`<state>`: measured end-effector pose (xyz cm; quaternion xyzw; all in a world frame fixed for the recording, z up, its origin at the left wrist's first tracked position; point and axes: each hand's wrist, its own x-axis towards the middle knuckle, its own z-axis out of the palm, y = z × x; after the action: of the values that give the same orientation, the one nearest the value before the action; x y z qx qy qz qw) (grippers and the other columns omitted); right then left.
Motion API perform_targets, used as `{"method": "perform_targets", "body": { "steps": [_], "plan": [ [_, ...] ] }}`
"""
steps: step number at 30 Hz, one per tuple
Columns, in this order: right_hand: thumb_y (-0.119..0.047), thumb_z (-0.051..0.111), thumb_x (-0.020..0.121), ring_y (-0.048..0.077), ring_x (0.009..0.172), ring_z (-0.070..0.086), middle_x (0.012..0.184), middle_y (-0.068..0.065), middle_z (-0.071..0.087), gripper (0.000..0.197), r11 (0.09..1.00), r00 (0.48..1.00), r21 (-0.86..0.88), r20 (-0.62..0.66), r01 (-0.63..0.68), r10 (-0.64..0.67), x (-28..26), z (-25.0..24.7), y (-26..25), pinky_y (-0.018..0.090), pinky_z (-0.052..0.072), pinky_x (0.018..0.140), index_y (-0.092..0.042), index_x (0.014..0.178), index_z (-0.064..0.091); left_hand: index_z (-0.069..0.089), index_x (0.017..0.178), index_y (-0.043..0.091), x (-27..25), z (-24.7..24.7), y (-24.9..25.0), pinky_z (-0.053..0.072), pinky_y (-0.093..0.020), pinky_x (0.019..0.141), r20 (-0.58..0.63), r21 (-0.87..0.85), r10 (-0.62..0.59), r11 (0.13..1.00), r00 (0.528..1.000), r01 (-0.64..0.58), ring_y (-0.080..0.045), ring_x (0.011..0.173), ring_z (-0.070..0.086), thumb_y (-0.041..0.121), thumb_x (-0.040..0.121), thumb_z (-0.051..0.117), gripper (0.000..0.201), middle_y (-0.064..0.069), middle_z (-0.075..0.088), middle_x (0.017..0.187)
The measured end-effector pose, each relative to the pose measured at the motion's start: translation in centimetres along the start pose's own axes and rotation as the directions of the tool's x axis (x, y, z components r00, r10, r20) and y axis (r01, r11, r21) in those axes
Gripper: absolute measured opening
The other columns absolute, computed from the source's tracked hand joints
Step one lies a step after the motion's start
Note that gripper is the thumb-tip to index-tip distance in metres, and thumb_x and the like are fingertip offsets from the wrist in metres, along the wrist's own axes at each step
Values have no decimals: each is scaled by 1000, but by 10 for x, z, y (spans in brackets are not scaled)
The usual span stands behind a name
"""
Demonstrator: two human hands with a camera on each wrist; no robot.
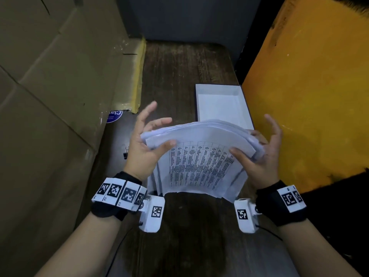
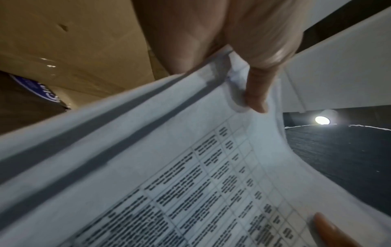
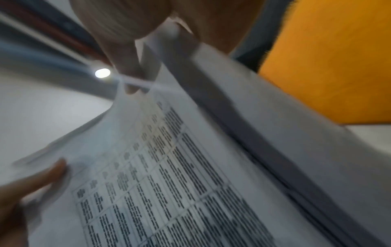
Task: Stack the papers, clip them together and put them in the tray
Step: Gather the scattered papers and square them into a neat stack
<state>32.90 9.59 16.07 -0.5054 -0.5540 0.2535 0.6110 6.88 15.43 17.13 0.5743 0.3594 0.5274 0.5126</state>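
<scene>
Papers point(image 1: 199, 156) above dark wooden table point(image 1: 189, 226), cardboard wall point(image 1: 50, 96) left.

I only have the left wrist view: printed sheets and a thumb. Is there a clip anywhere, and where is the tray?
Observer: Yes. A small black binder clip lies on the table, outside the left hand.
Operator: And the tray?
Observer: The white tray sits beyond the papers, against the orange panel, and nothing shows inside it.
Operator: Is the other hand on the stack?
Observer: Yes. The right hand grips the opposite edge, thumb on top. The stack stands on its lower edge, bowed.
</scene>
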Motion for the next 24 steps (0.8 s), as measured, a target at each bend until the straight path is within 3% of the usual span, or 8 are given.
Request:
{"method": "perform_targets", "body": {
  "steps": [2,5,8,12,16,20,22,24],
  "plan": [
    [6,80,66,0,110,59,122,-6,55,88,991,991,3,10,-131,130,-6,1,10,18,53,85,-27,134,35,29,136,42,-2,-1,-8,55,-23,84,14,14,-72,997,997,72,-13,110,62,4,64,79,95,-4,61,124],
    [-4,83,65,14,97,70,99,-1,74,44,921,922,49,31,-387,386,-16,14,23,40,60,81,-12,104,65,61,111,40,-6,6,-17,57,-34,88,5,43,-197,980,980,196,-2,101,65,17,59,82,61,14,71,106],
    [1,80,69,6,73,72,73,-13,76,27,936,938,68,-18,-345,347,-12,27,19,28,59,65,-24,76,71,67,102,30,-1,14,-11,55,-41,91,-50,-4,-200,980,979,200,-11,103,67,2,70,76,43,10,74,102],
    [6,76,72,7,75,73,77,-11,77,25,936,955,209,-26,-282,294,-6,19,5,23,57,66,-15,84,70,72,91,30,5,8,-4,57,-31,83,-66,-117,-197,975,978,189,-13,94,69,3,66,80,38,9,76,92],
    [-17,84,69,34,89,72,93,17,75,30,859,865,106,73,-501,496,-26,0,37,46,59,80,-6,94,71,66,93,16,-10,8,-20,56,-19,64,-37,-130,-296,948,954,289,-4,78,70,-8,72,69,32,11,76,79],
    [-12,74,80,13,90,69,86,-6,71,18,839,839,-55,43,-541,543,-33,19,45,29,56,79,-27,85,65,62,89,34,-18,25,-34,53,-21,76,-30,-30,-364,931,931,363,11,75,66,7,73,76,34,25,73,76],
    [-9,74,80,-10,80,65,88,-14,66,22,890,892,-69,6,-451,453,-26,23,32,12,52,70,-27,86,64,66,89,43,-15,28,-33,53,-27,81,-34,-14,-338,941,941,338,4,85,66,21,66,82,35,21,73,86],
    [-4,73,80,-11,79,67,91,-12,69,21,900,900,7,19,-435,435,-22,15,27,8,52,65,-19,92,66,68,89,44,-13,23,-31,57,-31,81,-49,-51,-301,953,952,299,-5,94,68,16,69,80,37,14,74,94]
  ]
}}
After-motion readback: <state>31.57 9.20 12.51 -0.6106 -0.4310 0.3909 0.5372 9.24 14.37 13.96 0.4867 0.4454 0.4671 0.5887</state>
